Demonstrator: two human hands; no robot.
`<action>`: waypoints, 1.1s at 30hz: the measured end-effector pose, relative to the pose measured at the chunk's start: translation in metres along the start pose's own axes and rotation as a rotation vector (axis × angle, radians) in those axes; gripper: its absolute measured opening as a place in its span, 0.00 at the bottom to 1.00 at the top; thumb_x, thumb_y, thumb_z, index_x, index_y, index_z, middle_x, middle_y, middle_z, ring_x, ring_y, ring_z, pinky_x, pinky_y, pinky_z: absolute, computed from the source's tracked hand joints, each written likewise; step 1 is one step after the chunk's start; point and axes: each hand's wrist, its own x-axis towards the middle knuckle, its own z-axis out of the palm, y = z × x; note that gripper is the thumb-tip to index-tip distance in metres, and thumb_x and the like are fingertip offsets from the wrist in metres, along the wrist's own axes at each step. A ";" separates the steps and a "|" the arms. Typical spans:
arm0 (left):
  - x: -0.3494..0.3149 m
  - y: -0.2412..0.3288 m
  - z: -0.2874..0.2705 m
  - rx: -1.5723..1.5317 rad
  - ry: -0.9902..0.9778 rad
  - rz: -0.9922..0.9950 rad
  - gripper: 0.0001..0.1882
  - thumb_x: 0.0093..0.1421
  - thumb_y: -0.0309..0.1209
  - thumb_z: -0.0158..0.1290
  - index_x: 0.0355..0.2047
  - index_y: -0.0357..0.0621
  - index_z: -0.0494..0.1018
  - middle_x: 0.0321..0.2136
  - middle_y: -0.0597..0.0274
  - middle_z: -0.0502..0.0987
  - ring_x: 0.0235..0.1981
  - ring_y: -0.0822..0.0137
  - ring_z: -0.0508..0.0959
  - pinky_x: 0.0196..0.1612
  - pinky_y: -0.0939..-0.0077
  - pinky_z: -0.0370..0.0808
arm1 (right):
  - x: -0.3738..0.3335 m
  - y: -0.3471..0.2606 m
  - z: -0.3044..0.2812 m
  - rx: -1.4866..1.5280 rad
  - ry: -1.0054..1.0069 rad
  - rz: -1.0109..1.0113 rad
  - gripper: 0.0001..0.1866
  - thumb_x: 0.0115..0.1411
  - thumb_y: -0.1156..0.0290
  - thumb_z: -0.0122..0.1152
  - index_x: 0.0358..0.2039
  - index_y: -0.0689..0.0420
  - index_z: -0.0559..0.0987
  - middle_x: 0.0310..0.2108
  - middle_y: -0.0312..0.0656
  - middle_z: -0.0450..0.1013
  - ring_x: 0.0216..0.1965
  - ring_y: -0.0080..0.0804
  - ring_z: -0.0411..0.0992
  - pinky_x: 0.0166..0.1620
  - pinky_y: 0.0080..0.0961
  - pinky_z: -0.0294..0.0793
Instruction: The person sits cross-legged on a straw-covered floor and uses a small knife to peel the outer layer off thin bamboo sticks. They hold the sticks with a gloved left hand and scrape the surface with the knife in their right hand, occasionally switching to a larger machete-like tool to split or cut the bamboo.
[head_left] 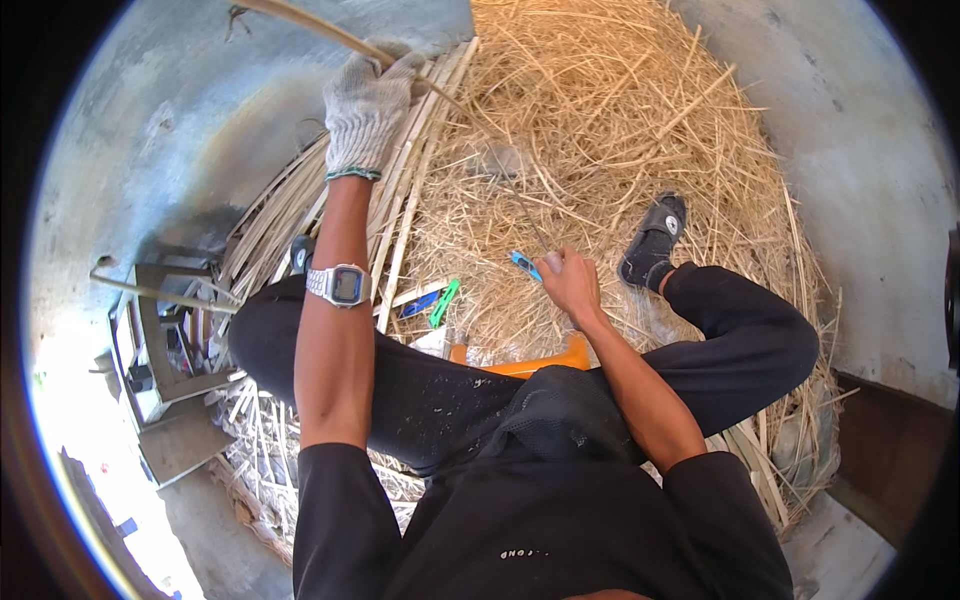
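Grey walls (860,150) on both sides are cut off at the dark round rim, and glare washes out the lower left. Most of the floor is hidden under a thick bed of straw-coloured shavings (620,100), and an orange object (545,366) shows only partly by the person's legs. Pale strips (270,220) lie in a long heap along the left wall, near a boxlike frame (195,384). The left hand (365,115), in a knitted glove, is closed around a long, thin cane (310,24), whose upper end leaves the view. Its other end is hard to trace over the shavings. The bare right hand (573,283) has curled fingers; a light-blue tool (525,266) is at its fingertips, but I cannot tell whether it is gripped. Between the legs lie a green cutter (445,303) and a dark-blue one (420,304).
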 end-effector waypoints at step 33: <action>0.015 -0.022 0.007 0.444 0.230 -0.092 0.26 0.58 0.50 0.59 0.40 0.36 0.78 0.28 0.52 0.80 0.28 0.62 0.81 0.36 0.62 0.78 | -0.011 -0.061 -0.121 -0.139 -0.016 0.126 0.23 0.61 0.57 0.56 0.33 0.71 0.78 0.28 0.63 0.76 0.33 0.60 0.76 0.39 0.46 0.74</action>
